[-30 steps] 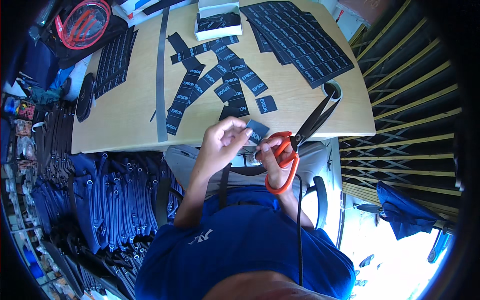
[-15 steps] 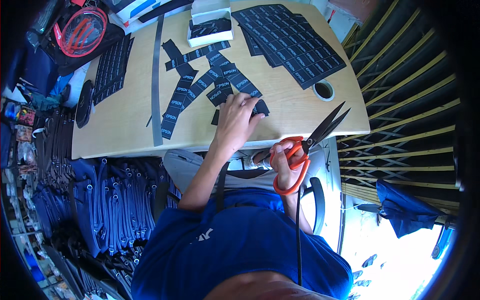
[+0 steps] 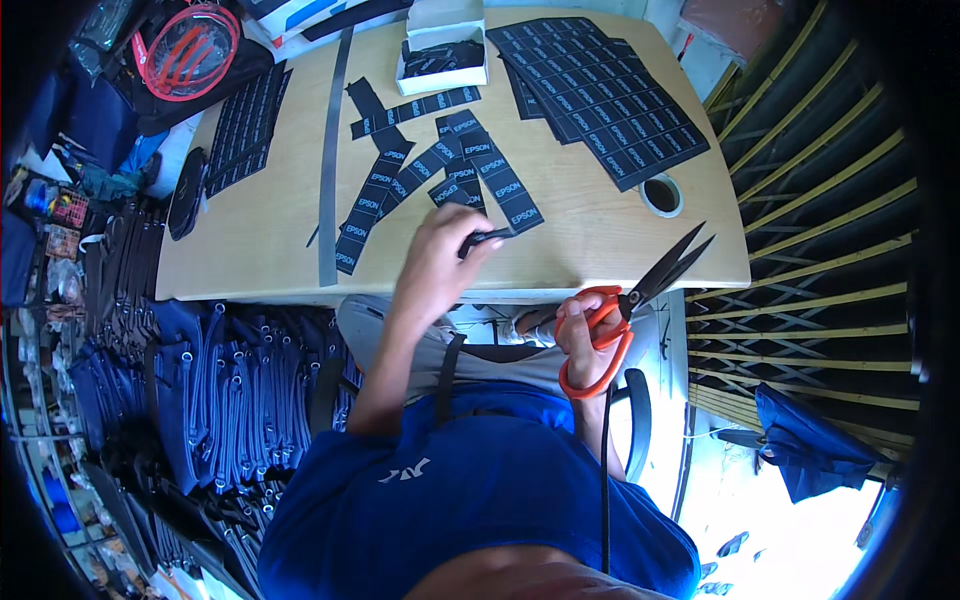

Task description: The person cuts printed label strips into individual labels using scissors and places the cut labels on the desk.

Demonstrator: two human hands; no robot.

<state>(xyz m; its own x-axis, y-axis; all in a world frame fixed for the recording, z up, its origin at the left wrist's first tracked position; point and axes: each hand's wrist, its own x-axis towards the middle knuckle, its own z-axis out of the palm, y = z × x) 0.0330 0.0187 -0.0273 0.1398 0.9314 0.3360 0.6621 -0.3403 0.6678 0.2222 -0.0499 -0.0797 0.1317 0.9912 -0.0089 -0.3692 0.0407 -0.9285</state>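
Observation:
My left hand (image 3: 437,262) is closed on small black label pieces (image 3: 486,237), just above the near part of the table. How many pieces are in it is hidden by the fingers. My right hand (image 3: 582,340) grips orange-handled scissors (image 3: 628,300) by the loops, over my lap near the table edge. Their dark blades point up and to the right, a little apart, with nothing between them. Beyond my left hand lie several black label strips with pale print, one of them a long strip (image 3: 508,193) whose near end is close to my fingertips.
A white open box (image 3: 443,75) at the back holds black pieces. Uncut label sheets (image 3: 600,100) lie at the far right beside a tape roll (image 3: 661,195). More sheets (image 3: 247,125), a dark case (image 3: 187,195) and a long grey strip (image 3: 330,170) are on the left.
My left hand has lifted small black pieces off the table and drawn them nearer to me. The right hand still holds the scissors in much the same place.

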